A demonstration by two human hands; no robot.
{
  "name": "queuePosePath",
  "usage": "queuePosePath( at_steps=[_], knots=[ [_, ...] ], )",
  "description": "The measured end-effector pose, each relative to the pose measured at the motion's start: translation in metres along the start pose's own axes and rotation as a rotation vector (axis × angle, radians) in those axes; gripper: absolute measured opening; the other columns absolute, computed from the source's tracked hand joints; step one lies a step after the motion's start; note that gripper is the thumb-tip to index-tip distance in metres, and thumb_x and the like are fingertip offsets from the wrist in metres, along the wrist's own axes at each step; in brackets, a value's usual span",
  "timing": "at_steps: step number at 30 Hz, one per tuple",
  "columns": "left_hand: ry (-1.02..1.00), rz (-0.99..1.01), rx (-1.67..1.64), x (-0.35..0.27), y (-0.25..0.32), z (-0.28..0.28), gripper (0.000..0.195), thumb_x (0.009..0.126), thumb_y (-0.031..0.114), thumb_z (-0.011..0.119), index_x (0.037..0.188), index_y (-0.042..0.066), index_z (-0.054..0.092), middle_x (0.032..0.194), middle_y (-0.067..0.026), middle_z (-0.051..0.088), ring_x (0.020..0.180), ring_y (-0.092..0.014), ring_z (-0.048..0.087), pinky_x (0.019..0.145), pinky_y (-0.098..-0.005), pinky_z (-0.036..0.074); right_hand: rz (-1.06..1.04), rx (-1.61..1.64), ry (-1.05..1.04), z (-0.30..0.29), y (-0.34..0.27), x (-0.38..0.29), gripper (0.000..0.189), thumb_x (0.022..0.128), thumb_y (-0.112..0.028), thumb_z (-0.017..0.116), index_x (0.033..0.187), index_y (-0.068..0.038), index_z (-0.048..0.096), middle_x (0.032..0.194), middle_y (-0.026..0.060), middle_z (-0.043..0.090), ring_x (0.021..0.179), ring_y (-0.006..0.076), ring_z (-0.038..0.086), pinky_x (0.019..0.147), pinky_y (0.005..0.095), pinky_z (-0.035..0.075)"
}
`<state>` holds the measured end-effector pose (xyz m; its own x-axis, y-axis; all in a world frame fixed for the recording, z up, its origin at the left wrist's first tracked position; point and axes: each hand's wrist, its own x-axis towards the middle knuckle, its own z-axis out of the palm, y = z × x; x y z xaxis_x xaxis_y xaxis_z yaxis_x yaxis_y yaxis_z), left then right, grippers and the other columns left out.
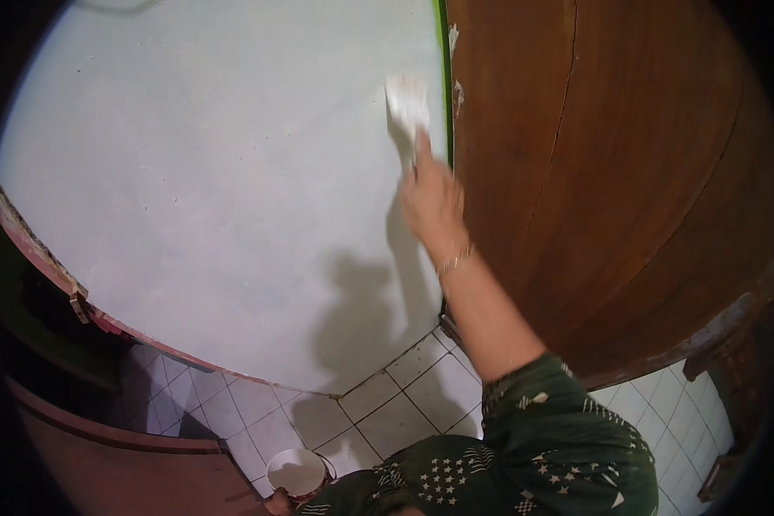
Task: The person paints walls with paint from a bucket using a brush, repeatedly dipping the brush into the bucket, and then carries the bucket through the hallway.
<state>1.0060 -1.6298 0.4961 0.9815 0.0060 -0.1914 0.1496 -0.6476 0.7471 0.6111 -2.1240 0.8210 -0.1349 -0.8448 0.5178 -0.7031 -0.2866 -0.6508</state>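
Note:
My right hand (433,200) grips the handle of a wide paintbrush (407,100), its bristles white with paint and held against a white wall (232,161). The brush is near the wall's right side, beside a narrow green strip (446,77). Low in the view, my left hand (279,502) holds a small bucket of white paint (297,472) at its side; only part of that hand shows. A bracelet (455,260) circles my right wrist.
A brown wooden panel (522,129) with cracks stands right of the wall. White floor tiles (396,416) lie below. A reddish-brown surface (129,474) is at the lower left, and a wooden piece (719,477) at the lower right.

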Motion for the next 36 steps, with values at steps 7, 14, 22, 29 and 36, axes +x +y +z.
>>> queuePosePath(
  at_steps=[7, 14, 22, 29, 36],
  knots=[
    [-0.082, 0.0, -0.053, -0.003, 0.002, 0.014, 0.034, 0.055, 0.007, 0.062, 0.083, -0.012, 0.06, 0.077, -0.0215, 0.061, 0.066, -0.028, 0.057, 0.064, -0.0391, 0.048, 0.361, 0.029, -0.461, 0.107, 0.152, -0.175, 0.045, 0.085, -0.012, 0.052, 0.129, -0.009, 0.047, 0.087, 0.0234, 0.061, 0.084, 0.0384, 0.06, 0.075, 0.0457, 0.047],
    [-0.133, -0.043, -0.025, -0.032, 0.03, 0.002, 0.034, 0.056, 0.01, 0.063, 0.084, -0.01, 0.061, 0.08, -0.0201, 0.063, 0.07, -0.024, 0.059, 0.068, -0.0385, 0.049, -0.204, 0.176, 0.111, 0.016, 0.051, -0.095, 0.035, 0.086, -0.012, 0.056, 0.121, -0.008, 0.057, 0.062, 0.0143, 0.048, 0.056, 0.0276, 0.049, 0.056, 0.0365, 0.042],
    [-0.36, -0.04, -0.053, 0.005, 0.024, 0.022, 0.047, 0.065, 0.009, 0.054, 0.109, -0.007, 0.053, 0.088, -0.0193, 0.062, 0.074, -0.032, 0.065, 0.057, -0.0403, 0.054, -0.326, 0.286, 0.348, 0.006, -0.044, -0.007, 0.036, 0.088, -0.013, 0.055, 0.122, -0.005, 0.055, 0.066, 0.0131, 0.052, 0.057, 0.028, 0.052, 0.054, 0.035, 0.043],
    [-0.486, -0.011, 0.165, 0.077, 0.021, 0.028, 0.037, 0.066, 0.013, 0.056, 0.098, -0.007, 0.055, 0.082, -0.0191, 0.062, 0.07, -0.028, 0.064, 0.06, -0.0397, 0.053, -0.053, -0.012, -0.184, 0.088, 0.046, -0.153, 0.044, 0.086, -0.015, 0.056, 0.128, -0.008, 0.049, 0.074, 0.0142, 0.059, 0.062, 0.0346, 0.057, 0.057, 0.0422, 0.047],
    [-0.539, -0.033, 0.187, 0.099, 0.044, 0.042, 0.034, 0.067, 0.014, 0.056, 0.092, -0.007, 0.056, 0.078, -0.019, 0.063, 0.068, -0.027, 0.064, 0.061, -0.0401, 0.053, -0.174, 0.262, 0.085, 0.01, 0.007, -0.113, 0.034, 0.088, -0.007, 0.054, 0.122, -0.003, 0.054, 0.086, 0.0173, 0.064, 0.072, 0.0249, 0.063, 0.067, 0.0326, 0.049]
  ],
)
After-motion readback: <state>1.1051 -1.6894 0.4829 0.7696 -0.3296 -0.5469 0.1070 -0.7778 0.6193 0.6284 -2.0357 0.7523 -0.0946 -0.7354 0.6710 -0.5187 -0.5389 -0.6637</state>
